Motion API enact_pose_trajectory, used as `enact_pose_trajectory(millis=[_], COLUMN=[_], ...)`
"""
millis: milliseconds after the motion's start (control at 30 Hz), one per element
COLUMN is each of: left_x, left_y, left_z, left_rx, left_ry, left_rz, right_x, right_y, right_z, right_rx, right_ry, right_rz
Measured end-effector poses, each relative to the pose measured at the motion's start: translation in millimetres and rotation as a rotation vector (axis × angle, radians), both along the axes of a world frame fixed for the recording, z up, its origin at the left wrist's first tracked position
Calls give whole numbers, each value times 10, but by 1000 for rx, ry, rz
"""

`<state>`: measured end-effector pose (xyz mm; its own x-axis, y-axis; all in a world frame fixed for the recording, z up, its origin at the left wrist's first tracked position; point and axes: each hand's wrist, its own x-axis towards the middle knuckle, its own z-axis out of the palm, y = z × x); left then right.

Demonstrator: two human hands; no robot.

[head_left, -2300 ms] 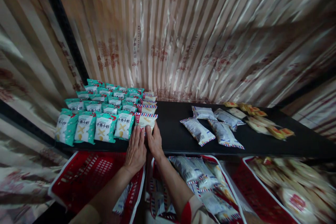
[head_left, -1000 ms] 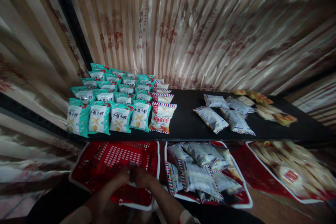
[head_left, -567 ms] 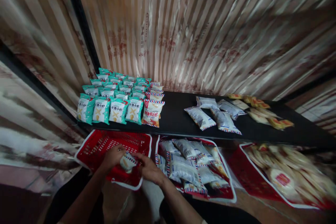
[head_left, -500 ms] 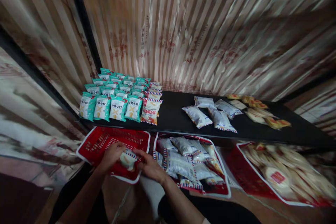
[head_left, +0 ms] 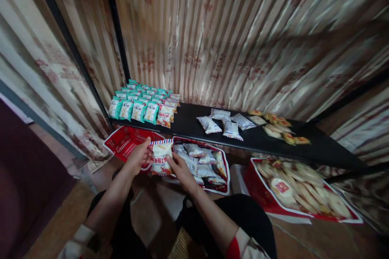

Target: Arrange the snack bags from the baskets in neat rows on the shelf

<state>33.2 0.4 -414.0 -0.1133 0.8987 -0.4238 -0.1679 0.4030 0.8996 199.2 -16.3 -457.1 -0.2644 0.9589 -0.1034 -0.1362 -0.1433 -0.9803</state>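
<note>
Between my two hands is a snack bag [head_left: 161, 158], white with red print and a striped top edge, its front turned toward me. My left hand [head_left: 139, 156] grips its left side. On the right edge, my right hand [head_left: 181, 170] presses with thumb and fingers. Behind the bag, to the left, sits a red basket [head_left: 124, 145] that is partly hidden by my left hand. Just right of the bag, a second red basket [head_left: 227, 184] is heaped with silvery snack bags [head_left: 208, 170]. Matching white-and-red bags [head_left: 166, 114] stand on the black shelf beside rows of teal bags [head_left: 139, 110].
The black shelf [head_left: 188, 123] runs across in front of me. Several silvery bags [head_left: 232, 129] lie on it, with yellow-and-white packets [head_left: 278, 127] farther right. A third red basket [head_left: 253, 190] on the floor holds round pale packets. Dark posts [head_left: 117, 36] and a striped curtain [head_left: 194, 44] stand behind.
The snack bag has been raised out of the left basket's area and turned upright, its printed front now showing. Both hands still hold it. The view has shifted, showing more of the upper shelf.
</note>
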Motion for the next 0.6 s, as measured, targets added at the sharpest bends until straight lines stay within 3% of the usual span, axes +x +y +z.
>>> enact_pose_trajectory(millis=[133,367,467,600], left_x=[166,560,785,1127], left_y=[-337,-884,-928,-791], left_z=[24,-174,-276,-398], left_rx=[110,53,37,-8], left_ry=[94,60,3,-6], left_rz=[-38,-124,-175,-273], right_x=[168,464,696,1056], right_y=[-132,-441,-546,-605], right_z=[-1,-167,-185,-181], right_rx=[-108,-143,-211,-263], right_ry=[87,53,59,88], right_rz=[-80,-64,-95,-191])
